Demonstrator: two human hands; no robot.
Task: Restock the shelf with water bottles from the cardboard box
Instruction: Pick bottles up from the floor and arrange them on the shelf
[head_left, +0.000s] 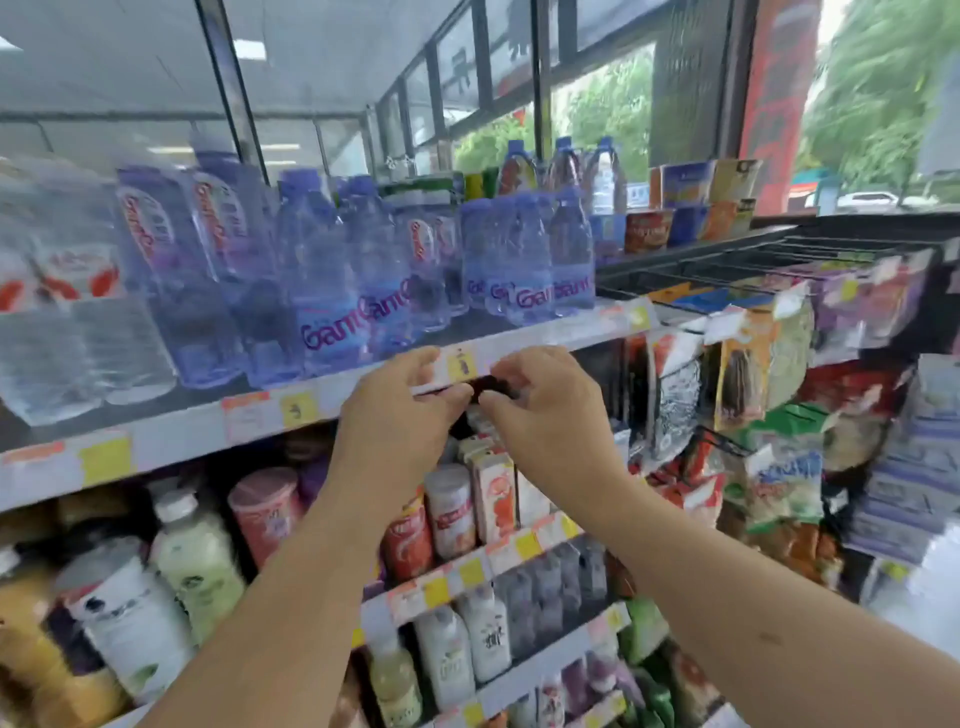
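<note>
**Top shelf, front edge: both grips at the price rail, no bottle in hand**

Item 1, water bottles (332, 291). They stand in rows on the top shelf (130, 415), purple-capped with labels facing out. The front row sits close to the edge. I see no gap in the rows, and the picture is soft.

Item 2, cardboard box. Not in view. I cannot say where it stands.

Item 3, left grip (400, 410). The fingers are curled over the price rail (260, 415) with the thumb beneath. It pinches the strip just beside a yellow tag (461, 364).

Item 4, right grip (545, 410). It is drawn nearly closed, thumb to fingertips, around a small dark item (485, 385) at the rail. The item is too blurred for me to name. The two thumbs almost meet.

Item 5, step in hand, as I judge it. This looks like tidying or fixing something on the rail, not loading stock.

Method notes:
- Keep the left pinch steady so the strip does not flex.
- Work the dark item with the right fingertips only.
- Keep the knuckles below the shelf lip, because the front bottles stand near enough to be knocked.
- Free both grips before reaching for the next bottle.
</note>
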